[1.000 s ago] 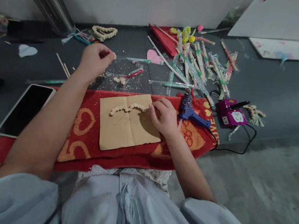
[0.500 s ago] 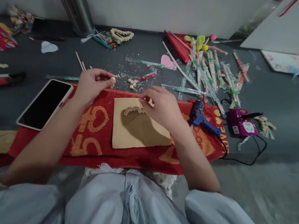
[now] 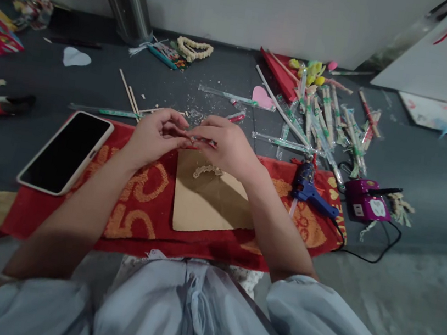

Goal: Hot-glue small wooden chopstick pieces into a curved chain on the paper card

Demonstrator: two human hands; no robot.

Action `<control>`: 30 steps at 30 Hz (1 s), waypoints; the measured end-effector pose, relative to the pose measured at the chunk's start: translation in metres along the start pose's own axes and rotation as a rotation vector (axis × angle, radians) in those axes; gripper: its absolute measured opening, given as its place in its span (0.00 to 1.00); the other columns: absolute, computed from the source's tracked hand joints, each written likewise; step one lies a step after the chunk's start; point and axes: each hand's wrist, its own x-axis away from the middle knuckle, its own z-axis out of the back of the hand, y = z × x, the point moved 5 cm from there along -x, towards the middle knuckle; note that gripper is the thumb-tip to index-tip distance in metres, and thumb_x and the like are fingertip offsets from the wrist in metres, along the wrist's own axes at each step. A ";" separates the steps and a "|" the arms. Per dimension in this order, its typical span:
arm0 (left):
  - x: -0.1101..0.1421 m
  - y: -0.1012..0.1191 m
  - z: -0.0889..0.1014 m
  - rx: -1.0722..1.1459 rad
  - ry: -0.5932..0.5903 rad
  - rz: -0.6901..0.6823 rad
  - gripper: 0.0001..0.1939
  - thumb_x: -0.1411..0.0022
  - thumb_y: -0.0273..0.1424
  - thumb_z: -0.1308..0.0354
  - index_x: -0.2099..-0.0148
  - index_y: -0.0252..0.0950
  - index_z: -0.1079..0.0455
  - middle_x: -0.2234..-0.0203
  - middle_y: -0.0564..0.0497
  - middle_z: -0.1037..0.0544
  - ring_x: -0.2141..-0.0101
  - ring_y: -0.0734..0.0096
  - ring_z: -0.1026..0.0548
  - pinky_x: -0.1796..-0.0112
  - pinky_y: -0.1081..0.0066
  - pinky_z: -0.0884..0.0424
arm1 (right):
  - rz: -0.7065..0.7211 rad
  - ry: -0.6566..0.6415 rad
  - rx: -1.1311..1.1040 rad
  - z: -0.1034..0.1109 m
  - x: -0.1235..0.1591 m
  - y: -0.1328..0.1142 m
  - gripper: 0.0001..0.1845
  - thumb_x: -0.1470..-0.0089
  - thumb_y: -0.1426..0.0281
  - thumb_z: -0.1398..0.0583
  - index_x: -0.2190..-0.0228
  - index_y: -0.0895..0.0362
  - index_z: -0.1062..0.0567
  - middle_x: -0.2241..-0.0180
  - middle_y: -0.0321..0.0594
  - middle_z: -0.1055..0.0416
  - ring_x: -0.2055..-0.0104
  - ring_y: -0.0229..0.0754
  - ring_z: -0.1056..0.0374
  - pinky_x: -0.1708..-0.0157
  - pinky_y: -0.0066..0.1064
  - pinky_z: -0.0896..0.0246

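Note:
Above the top edge of a tan cardboard square (image 3: 209,210), my two hands meet at the fingertips. My left hand (image 3: 155,138) is closed in a pinch; my right hand (image 3: 226,146) is closed too, its fingers touching the left fingertips. Whatever lies between them is too small and covered to make out. On the cardboard, just below my right hand, rests a short curved row of small pale pieces (image 3: 207,171). A red towel (image 3: 125,245) with orange patterns lies under the cardboard. Thin wooden sticks (image 3: 129,90) lie beyond my left hand.
A phone (image 3: 67,154) lies left, with red-handled pliers (image 3: 1,105) farther out. To the right are a blue glue gun (image 3: 309,190), its black cord and a purple box (image 3: 369,199). Wrapped sticks (image 3: 327,110) and a beaded-looking heart (image 3: 195,57) lie farther back.
My right hand has moved off the cardboard to meet my left, which has shifted right. The small pale piece seen in my left fingertips is now hidden. The camera view has shifted slightly.

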 end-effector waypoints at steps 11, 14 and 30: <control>0.002 0.002 -0.008 -0.048 -0.016 -0.106 0.17 0.48 0.35 0.26 0.59 0.39 0.27 0.66 0.50 0.17 0.63 0.65 0.18 0.60 0.68 0.20 | 0.039 0.114 -0.251 0.002 0.003 0.007 0.07 0.34 0.76 0.43 0.60 0.57 0.24 0.60 0.42 0.21 0.56 0.42 0.27 0.52 0.35 0.31; 0.001 0.000 -0.005 -0.187 0.064 -0.130 0.11 0.43 0.30 0.30 0.58 0.38 0.25 0.65 0.51 0.17 0.64 0.67 0.19 0.59 0.69 0.21 | -0.009 0.168 -0.344 0.001 0.004 0.015 0.05 0.33 0.71 0.41 0.60 0.56 0.24 0.62 0.41 0.22 0.59 0.39 0.28 0.56 0.32 0.32; 0.007 0.015 0.015 -0.622 0.199 -0.319 0.12 0.31 0.37 0.39 0.51 0.44 0.16 0.51 0.45 0.16 0.51 0.55 0.20 0.49 0.55 0.23 | -0.013 0.279 -0.111 0.000 0.008 0.008 0.07 0.34 0.73 0.43 0.58 0.56 0.24 0.62 0.40 0.19 0.62 0.38 0.25 0.59 0.32 0.30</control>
